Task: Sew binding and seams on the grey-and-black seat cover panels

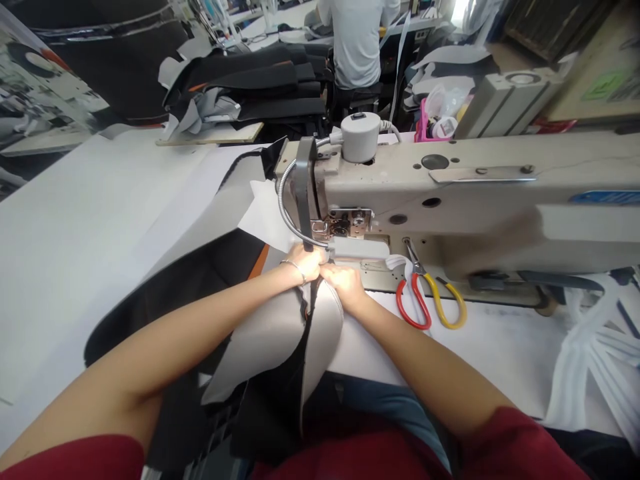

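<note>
A large piece of grey and black fabric [270, 333] runs under the head of an industrial sewing machine [480, 200] and hangs over the table's front edge. My left hand [306, 261] presses on it just below the needle area, a bracelet at the wrist. Close beside it, my right hand [345, 283] has its fingers curled on the fabric's edge. Both hands look closed on the fabric, though their fingertips are partly hidden by the machine's lamp arm. Scissors [425, 287] with one red and one yellow handle lie right of my right hand.
White strips [590, 360] lie on the table's right side. A pink basket [425, 123] stands behind the machine. Stacked dark fabric pieces [260, 80] sit farther back, near a person in a white shirt [357, 43]. The white tabletop [75, 220] extends left.
</note>
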Demonstrator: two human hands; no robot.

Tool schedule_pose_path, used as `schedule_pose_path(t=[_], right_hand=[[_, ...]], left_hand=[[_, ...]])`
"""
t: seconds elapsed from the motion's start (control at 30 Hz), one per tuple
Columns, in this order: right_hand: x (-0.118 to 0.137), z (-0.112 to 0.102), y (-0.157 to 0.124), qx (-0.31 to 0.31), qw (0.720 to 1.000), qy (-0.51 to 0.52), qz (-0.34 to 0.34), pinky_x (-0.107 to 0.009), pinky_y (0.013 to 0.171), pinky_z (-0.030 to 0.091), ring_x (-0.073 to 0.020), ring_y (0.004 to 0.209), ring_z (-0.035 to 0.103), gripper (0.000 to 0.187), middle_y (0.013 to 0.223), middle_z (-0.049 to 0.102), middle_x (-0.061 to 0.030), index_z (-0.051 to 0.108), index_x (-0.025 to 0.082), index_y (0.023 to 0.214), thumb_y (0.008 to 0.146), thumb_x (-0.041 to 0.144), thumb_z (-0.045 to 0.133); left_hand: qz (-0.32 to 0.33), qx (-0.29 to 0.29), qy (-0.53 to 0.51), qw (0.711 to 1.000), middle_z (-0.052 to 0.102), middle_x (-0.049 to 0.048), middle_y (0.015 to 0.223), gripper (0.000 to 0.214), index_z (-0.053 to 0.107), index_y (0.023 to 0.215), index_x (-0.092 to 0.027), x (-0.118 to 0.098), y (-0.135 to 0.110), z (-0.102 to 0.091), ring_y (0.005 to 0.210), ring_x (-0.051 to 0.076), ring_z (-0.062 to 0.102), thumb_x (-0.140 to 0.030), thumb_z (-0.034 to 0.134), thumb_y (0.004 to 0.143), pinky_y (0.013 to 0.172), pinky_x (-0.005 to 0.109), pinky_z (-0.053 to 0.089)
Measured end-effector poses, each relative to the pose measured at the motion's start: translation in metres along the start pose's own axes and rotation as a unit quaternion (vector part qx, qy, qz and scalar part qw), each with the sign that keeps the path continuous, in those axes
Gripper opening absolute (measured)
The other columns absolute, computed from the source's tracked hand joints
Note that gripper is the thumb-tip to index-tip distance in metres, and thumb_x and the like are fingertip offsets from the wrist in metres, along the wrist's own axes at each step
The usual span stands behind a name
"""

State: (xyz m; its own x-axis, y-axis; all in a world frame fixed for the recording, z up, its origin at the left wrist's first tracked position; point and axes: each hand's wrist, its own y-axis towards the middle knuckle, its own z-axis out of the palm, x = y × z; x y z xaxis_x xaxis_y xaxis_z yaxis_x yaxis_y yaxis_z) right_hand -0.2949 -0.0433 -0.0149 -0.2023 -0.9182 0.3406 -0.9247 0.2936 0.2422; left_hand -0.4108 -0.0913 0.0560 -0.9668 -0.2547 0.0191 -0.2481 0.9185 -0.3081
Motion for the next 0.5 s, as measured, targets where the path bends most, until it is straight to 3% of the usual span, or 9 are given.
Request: schedule_pose_path(t=[0.17, 0.27, 0.37, 0.5], right_hand=[[0.010, 0.000, 0.013, 0.025, 0.996, -0.039, 0.070, -0.024, 0.057, 0.036, -0.0152, 0.073, 0.056, 0.014, 0.084, 0.063, -0.0037, 0.056, 0.019, 0.082, 0.082, 0.023, 0.043], [0.011, -0.002, 0.014, 0.025, 0.996, -0.047, 0.076, -0.025, 0.060, 0.038, -0.0160, 0.076, 0.055, 0.015, 0.086, 0.061, -0.0054, 0.055, 0.017, 0.084, 0.083, 0.019, 0.040], [0.003, -0.005, 0.006, 0.004, 1.000, -0.019, 0.000, -0.026, 0.069, 0.040, -0.0156, 0.084, 0.053, 0.021, 0.092, 0.060, -0.0069, 0.054, 0.015, 0.089, 0.085, 0.017, 0.034], [-0.017, -0.010, -0.007, -0.057, 0.986, -0.003, -0.154, -0.028, 0.083, 0.038, -0.0159, 0.100, 0.046, 0.026, 0.105, 0.055, -0.0107, 0.053, 0.011, 0.097, 0.088, 0.020, 0.030]], left_hand=[[0.049, -0.036, -0.056, 0.997, 0.062, 0.0037, 0.079, 0.022, 0.064, 0.076, -0.020, 0.016, 0.005, 0.003, 0.083, 0.021, 0.055, -0.016, 0.045, 0.067, 0.073, 0.027, 0.040], [0.081, -0.036, -0.084, 0.993, 0.060, 0.0032, 0.083, 0.023, 0.063, 0.082, -0.021, 0.018, -0.002, 0.002, 0.085, 0.019, 0.053, -0.016, 0.045, 0.069, 0.076, 0.026, 0.040], [0.066, -0.064, -0.072, 0.993, 0.054, 0.0057, 0.102, 0.026, 0.060, 0.093, -0.021, 0.014, -0.016, 0.011, 0.097, 0.021, 0.047, -0.020, 0.048, 0.070, 0.083, 0.029, 0.038], [-0.046, -0.101, -0.024, 0.994, 0.038, 0.0058, 0.119, 0.041, 0.050, 0.110, -0.029, 0.014, -0.030, 0.033, 0.107, 0.023, 0.038, -0.019, 0.051, 0.071, 0.086, 0.032, 0.037]])
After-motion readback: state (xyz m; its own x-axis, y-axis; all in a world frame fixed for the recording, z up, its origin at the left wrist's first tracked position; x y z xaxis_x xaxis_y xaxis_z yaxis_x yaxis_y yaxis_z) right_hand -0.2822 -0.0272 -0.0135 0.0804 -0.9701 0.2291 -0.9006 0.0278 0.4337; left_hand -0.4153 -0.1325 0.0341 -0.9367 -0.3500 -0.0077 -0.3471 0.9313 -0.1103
